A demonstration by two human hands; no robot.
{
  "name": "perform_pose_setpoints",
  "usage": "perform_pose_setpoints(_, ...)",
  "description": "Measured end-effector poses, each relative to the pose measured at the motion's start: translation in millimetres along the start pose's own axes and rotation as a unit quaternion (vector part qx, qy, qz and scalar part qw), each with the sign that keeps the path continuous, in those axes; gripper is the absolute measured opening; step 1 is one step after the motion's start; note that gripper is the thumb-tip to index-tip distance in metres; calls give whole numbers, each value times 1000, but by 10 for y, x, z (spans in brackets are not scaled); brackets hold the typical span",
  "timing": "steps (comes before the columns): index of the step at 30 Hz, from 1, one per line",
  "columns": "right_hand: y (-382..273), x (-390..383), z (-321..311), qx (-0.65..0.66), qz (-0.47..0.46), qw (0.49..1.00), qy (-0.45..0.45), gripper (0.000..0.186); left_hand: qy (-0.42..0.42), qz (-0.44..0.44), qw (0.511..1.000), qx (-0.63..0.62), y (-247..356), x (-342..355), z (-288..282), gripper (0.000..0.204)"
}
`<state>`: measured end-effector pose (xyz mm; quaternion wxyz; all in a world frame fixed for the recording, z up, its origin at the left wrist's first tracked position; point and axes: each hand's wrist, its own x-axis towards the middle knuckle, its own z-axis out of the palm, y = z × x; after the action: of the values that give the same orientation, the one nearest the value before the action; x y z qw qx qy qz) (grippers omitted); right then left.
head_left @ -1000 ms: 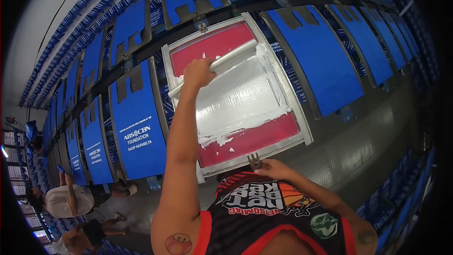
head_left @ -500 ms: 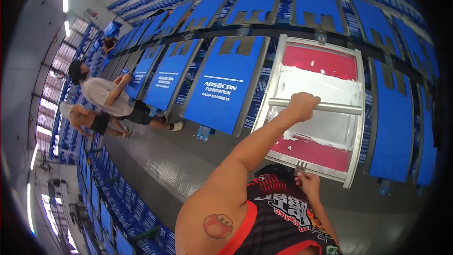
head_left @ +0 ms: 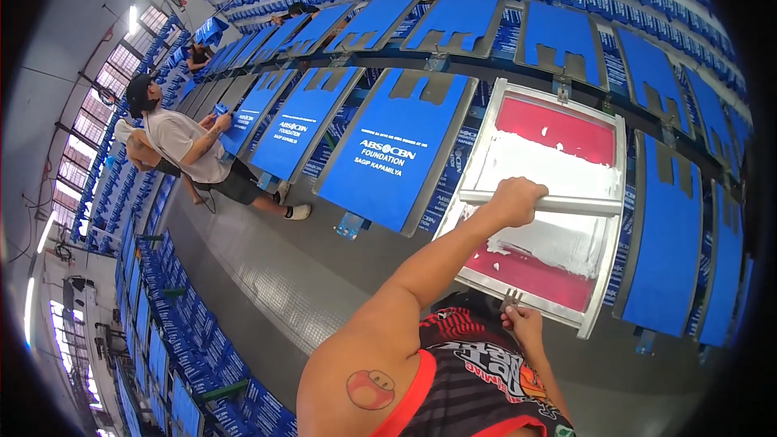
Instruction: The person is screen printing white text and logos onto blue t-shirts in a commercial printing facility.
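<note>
My left hand (head_left: pixel 520 201) is closed around the bar of a long metal squeegee (head_left: pixel 584 206), which lies across a screen-printing frame (head_left: pixel 621 146). White ink (head_left: pixel 550 163) coats the middle of the screen, with pink-red mesh (head_left: pixel 557 128) showing at its far and near ends. At the frame's near edge, the fingers of my right hand (head_left: pixel 524 324) pinch a small pronged metal bracket (head_left: pixel 511 298). What lies under the screen is hidden.
Left of the frame, a blue bag (head_left: pixel 388 166) with white print lies on a board; another blue bag (head_left: pixel 668 235) is to the right. More boards line the racks beyond. A co-worker (head_left: pixel 174 133) stands in the aisle at left, holding something blue. Blue bags hang in rows behind.
The whole view has shifted slightly. The squeegee shows more of its flat side and stays near the screen's middle. In the aisle, the person behind the co-worker stands differently.
</note>
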<state>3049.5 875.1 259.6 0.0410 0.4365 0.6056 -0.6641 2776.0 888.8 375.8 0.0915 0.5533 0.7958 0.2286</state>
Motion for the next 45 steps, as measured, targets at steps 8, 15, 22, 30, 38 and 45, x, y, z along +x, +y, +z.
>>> perform_pose_setpoints(8, -316, -77, -243, -95, 28, 993, -70, 35, -32, 9, 999, -11, 71, 11, 56, 29)
perform_pose_setpoints(15, -1994, -473, -960, -363, -500, 725, 303, 52, -65, 30, 997, 38, 152, -80, 87, 23)
perform_pose_setpoints(22, -1917, 238, -1345, -612, -214, 750, 129, 77, -80, 84, 991, 70, 338, -43, 8, 19)
perform_pose_setpoints(30, -2260, 164, -1435, -532, -377, 722, 231, 15, -20, 113, 989, 95, 409, 14, -387, 18)
perform_pose_setpoints(38, -2298, 220, -1697, -515, -441, 690, 253, 23, 32, 12, 982, 185, -165, -120, -1078, 27)
perform_pose_setpoints(45, -1653, 343, -1472, -540, -286, 768, 194, 14, -71, -26, 994, 76, -443, -493, -351, 24)
